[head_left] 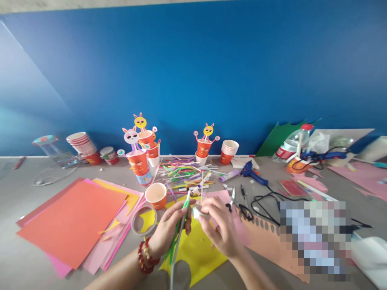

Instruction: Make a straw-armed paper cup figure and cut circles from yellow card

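Note:
My left hand, with a red bead bracelet on its wrist, is closed around a few green straws and a pale grey straw. Their upper ends poke out above my fingers. Close beside it, my right hand grips a small roll of clear tape between thumb and fingers. Under both hands lies a yellow paper sheet with curved pieces cut from it. A wider tape roll rests left of my left hand, and behind that is an open paper cup.
Decorated cups with paper animal heads stand behind a pile of coloured straws. Coloured paper is stacked at left. To the right are scissors, a blue glue gun, its black cord and a water bottle.

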Tool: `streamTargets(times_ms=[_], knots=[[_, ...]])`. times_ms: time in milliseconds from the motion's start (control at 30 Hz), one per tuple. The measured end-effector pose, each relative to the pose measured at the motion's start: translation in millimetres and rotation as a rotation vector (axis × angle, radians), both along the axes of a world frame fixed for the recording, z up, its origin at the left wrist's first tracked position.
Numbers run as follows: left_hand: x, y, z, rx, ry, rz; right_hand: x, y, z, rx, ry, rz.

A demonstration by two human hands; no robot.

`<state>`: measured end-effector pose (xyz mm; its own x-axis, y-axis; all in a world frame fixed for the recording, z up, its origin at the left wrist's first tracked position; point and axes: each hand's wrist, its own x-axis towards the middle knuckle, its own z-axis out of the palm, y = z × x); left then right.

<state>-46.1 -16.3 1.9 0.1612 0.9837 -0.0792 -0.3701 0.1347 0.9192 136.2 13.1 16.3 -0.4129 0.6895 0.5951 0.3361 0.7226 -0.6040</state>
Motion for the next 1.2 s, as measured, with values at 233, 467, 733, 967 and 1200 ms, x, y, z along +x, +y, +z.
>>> streamTargets(times_ms=[233,467,733,967,1200], knots=[[3.0,-3.0,-1.2,0.222,0.245,0.097,-1.1,0.2,-1.5,0.112,-0.019,-0.030],[5.1,-4.7,-6.2,0.191,0.211,0.146,-2.9,-1.1,0.7,0.123,-0.046,-0.059],[9.6,-1.1,2.7,0.150,0.123,0.137,-3.7,-1.3,-0.8,0.056,-0.045,-0.032],[4.9,-0.2,-0.9,0.070,0.092,0.135,-2.4,-0.9,-1.4,0.035,-0.063,-0.013],[-0.4,5.1,-3.6,-0.070,-0.005,0.162,-3.8,2.4,1.0,-0.025,-0.054,-0.056]])
